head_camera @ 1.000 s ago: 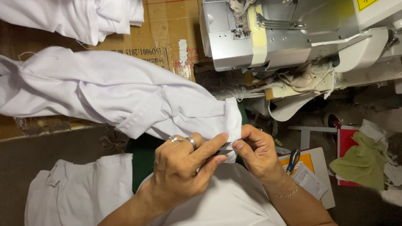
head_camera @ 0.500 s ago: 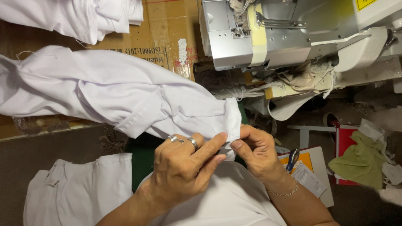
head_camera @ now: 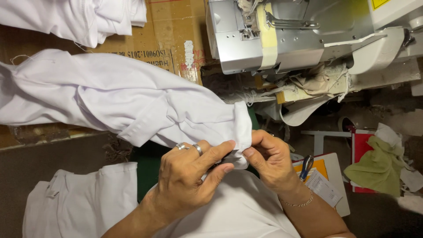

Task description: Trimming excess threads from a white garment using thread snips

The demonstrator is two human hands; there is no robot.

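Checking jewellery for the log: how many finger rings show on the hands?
2, both silver bands side by side on the left hand: one, the other. The right hand's fingers are partly hidden.

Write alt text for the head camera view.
Two hands, left hand and right hand, pinch the edge of a white garment between their fingertips. A grey sewing machine sits above, and more white cloth lies lower left.

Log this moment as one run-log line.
left hand: pinching garment edge | right hand: pinching same edge | sewing machine: above, apart from the hands | green cloth: right
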